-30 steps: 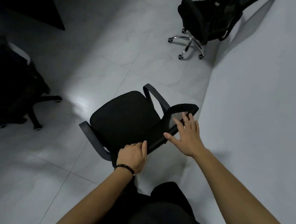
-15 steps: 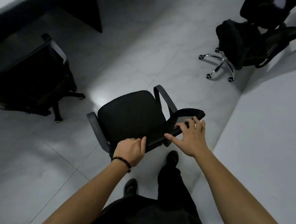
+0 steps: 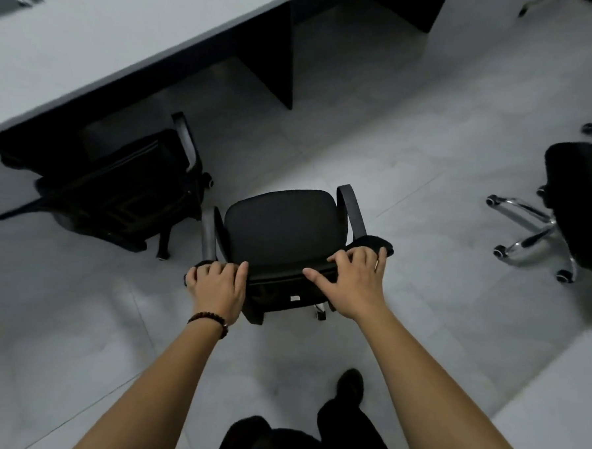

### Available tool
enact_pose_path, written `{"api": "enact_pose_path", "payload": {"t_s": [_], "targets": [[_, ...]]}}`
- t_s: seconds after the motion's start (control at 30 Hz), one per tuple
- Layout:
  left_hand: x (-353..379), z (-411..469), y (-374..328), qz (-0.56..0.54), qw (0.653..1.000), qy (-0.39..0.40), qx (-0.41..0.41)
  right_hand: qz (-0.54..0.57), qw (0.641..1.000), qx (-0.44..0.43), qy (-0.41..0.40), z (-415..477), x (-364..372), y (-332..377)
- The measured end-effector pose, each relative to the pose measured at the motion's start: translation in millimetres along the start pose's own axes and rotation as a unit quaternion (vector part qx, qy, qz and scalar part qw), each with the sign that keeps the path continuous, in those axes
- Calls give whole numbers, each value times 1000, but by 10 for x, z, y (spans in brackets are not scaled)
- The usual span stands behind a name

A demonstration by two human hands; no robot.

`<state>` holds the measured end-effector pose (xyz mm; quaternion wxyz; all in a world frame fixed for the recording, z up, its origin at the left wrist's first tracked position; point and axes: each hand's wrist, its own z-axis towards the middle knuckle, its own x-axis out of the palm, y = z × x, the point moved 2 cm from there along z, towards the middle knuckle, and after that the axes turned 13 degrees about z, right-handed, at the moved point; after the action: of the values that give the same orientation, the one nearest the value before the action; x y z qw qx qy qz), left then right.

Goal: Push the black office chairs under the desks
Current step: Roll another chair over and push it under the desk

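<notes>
A black office chair (image 3: pixel 280 227) with grey armrests stands on the tiled floor in front of me, its seat facing the desk (image 3: pixel 91 45) at the upper left. My left hand (image 3: pixel 216 283) grips the left end of the chair's backrest top. My right hand (image 3: pixel 353 279) rests on the right end of the backrest, fingers curled over its edge and thumb spread. A second black chair (image 3: pixel 118 184) sits partly under the desk at left. A third black chair (image 3: pixel 577 204) with a chrome base stands at the right edge.
A dark desk panel (image 3: pixel 279 51) drops to the floor beyond the chair, with open floor between it and the chair. A pale surface (image 3: pixel 551 426) fills the lower right corner. My legs and a shoe (image 3: pixel 348 385) are below the chair.
The view has swung left, bringing the desk and the left chair into sight. The held chair has turned with its seat toward the desk, and both hands stay on its backrest.
</notes>
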<state>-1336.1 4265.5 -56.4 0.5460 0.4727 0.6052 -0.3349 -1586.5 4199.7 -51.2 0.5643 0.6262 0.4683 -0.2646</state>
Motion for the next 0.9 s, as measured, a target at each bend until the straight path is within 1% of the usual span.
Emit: {"api": "enact_pose_path", "payload": {"t_s": [0.07, 0.17, 0.27, 0.33, 0.53, 0.73, 0.9], "targets": [[-58, 167, -148, -27, 1000, 6, -8, -9, 1000, -22, 9, 343, -147, -107], [-123, 388, -329, -18, 999, 27, 0, -27, 998, -45, 23, 779, -294, -179], [-246, 793, -383, -22, 998, 58, 0, -32, 998, -51, 29, 1203, -377, -135], [-311, 1129, -382, -16, 998, 64, -1, -29, 998, -56, 28, 1492, -394, -79], [-549, 2280, -525, -23, 999, 35, -16, -27, 997, -61, 38, 2761, -632, 116], [-859, 3418, -702, -26, 997, 72, -26, -54, 993, -51, 96, 4049, -936, 302], [-1033, 4177, -737, -14, 996, 80, -39, -43, 991, -66, 104, 4821, -1090, 477]]}}
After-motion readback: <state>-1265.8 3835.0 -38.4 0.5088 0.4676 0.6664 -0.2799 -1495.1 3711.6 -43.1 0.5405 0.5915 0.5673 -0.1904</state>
